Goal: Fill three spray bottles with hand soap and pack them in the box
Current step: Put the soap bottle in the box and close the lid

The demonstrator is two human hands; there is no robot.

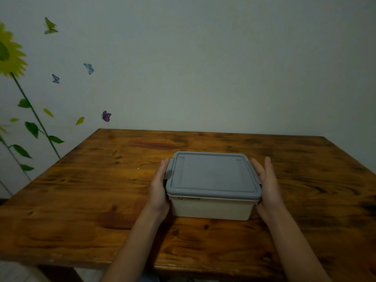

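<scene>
Lidded box [211, 192] sitting mid-table [81, 200], left hand [159, 192] and right hand [267, 192] flanking sides; tabletop lying open all round.

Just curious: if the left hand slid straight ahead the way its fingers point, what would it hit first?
Probably nothing: the left hand points along the box side, over bare table toward the wall. Depth is uncertain.

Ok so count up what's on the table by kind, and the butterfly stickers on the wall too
Box with grey lid, lid on, on the wooden table: 1
Hands, left hand and right hand, flat against the box's sides: 2
Butterfly stickers on the wall: 4
Spray bottles in view: 0
Total: 7
</scene>
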